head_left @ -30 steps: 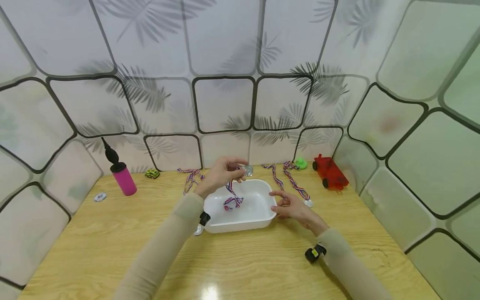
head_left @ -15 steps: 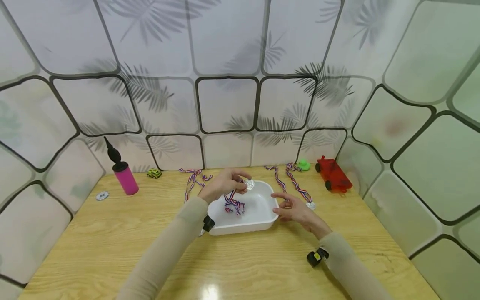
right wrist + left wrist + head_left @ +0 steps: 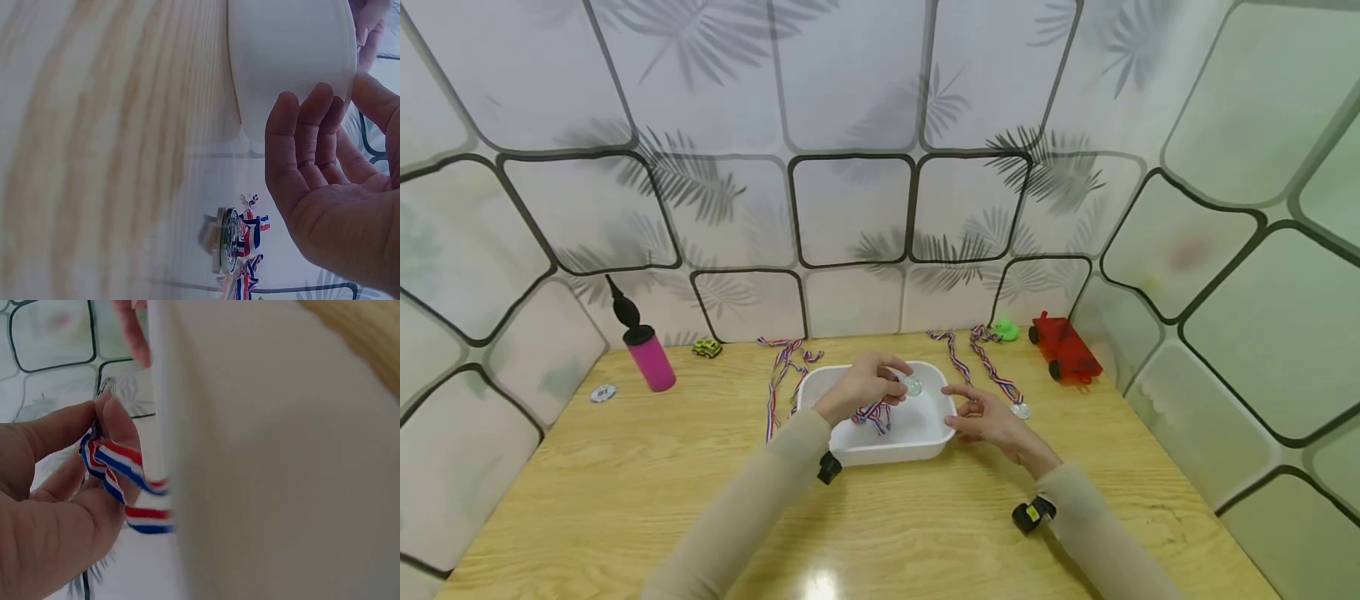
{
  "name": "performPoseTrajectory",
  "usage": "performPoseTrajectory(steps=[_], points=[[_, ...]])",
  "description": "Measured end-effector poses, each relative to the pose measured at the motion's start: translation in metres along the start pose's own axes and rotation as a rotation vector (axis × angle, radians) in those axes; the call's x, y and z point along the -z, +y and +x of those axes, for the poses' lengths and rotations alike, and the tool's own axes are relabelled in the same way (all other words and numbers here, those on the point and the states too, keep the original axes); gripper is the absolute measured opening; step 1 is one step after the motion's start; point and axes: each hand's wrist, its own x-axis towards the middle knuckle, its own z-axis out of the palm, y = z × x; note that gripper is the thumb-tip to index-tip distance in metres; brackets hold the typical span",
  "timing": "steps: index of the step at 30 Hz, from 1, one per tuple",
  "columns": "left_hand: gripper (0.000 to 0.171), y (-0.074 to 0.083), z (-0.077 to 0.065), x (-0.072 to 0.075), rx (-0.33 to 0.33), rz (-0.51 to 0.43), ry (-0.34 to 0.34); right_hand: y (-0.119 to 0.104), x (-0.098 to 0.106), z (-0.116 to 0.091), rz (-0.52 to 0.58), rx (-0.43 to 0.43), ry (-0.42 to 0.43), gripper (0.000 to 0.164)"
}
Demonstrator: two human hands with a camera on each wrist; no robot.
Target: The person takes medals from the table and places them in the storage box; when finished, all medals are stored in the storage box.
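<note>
My left hand (image 3: pixel 863 387) pinches a silver medal (image 3: pixel 912 385) between thumb and fingers, just above the inside of a white plastic tub (image 3: pixel 887 454). Its red, white and blue ribbon (image 3: pixel 125 464) hangs from the fingers, partly down in the tub. At the tub's right end, my right hand (image 3: pixel 992 423) holds the rim, with several curled fingertips (image 3: pixel 284 115) against the outer wall. On the table right of the tub lie two more medal ribbons (image 3: pixel 996 368); a silver medal (image 3: pixel 1020 411) ends one of them. Another striped ribbon (image 3: pixel 781 367) lies left of the tub, partly hidden by my arm.
On the wooden table (image 3: pixel 587 492), a pink and black hand pump (image 3: pixel 651 358) stands at the back left by a small yellow toy car (image 3: pixel 707 348) and a round badge (image 3: pixel 602 392). A green duck (image 3: pixel 1007 331) and a red toy vehicle (image 3: pixel 1065 348) sit back right. Patterned walls (image 3: pixel 850 208) enclose the back.
My left hand has come down and slightly right with the medal, from above the tub's far rim to low over its inside. The right hand has kept its place on the rim.
</note>
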Motion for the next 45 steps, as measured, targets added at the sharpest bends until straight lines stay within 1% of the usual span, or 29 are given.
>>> performPoseTrajectory(steps=[3,9,15,18,20,27,30,34,37,41,44,45], points=[[0.030,-0.007,0.000,-0.008,0.006,0.035,0.034,0.000,0.000,0.000,0.002,-0.006,0.006,0.062],[0.031,-0.022,0.003,-0.025,0.021,0.013,0.082,-0.001,0.000,0.000,0.010,-0.001,0.014,0.059],[0.030,-0.029,0.004,-0.037,0.068,0.021,0.106,-0.001,0.000,-0.002,0.014,0.010,0.009,0.060],[0.028,-0.031,0.005,-0.042,0.082,0.014,0.119,-0.001,0.000,-0.001,0.016,0.014,0.008,0.060],[0.028,-0.032,0.007,-0.044,0.077,0.012,0.128,-0.001,0.000,-0.001,0.020,0.017,0.006,0.060],[0.028,-0.041,0.010,-0.049,0.109,0.086,0.138,0.000,-0.001,0.000,0.019,0.016,0.000,0.060],[0.027,-0.044,0.010,-0.049,0.115,0.103,0.146,0.001,-0.001,0.000,0.016,0.014,0.002,0.060],[0.025,-0.045,0.010,-0.049,0.109,0.126,0.160,0.001,-0.002,-0.001,0.018,0.016,0.003,0.060],[0.021,-0.045,0.010,-0.048,0.092,0.178,0.162,0.001,-0.002,-0.001,0.018,0.018,0.002,0.060],[0.020,-0.044,0.010,-0.045,0.039,0.269,0.188,0.001,-0.001,-0.001,0.018,0.023,-0.002,0.060],[0.021,-0.041,0.009,-0.040,-0.002,0.302,0.212,0.002,-0.001,-0.001,0.018,0.024,-0.001,0.059],[0.022,-0.040,0.008,-0.039,-0.010,0.297,0.214,0.002,-0.001,-0.001,0.017,0.023,0.000,0.059]])
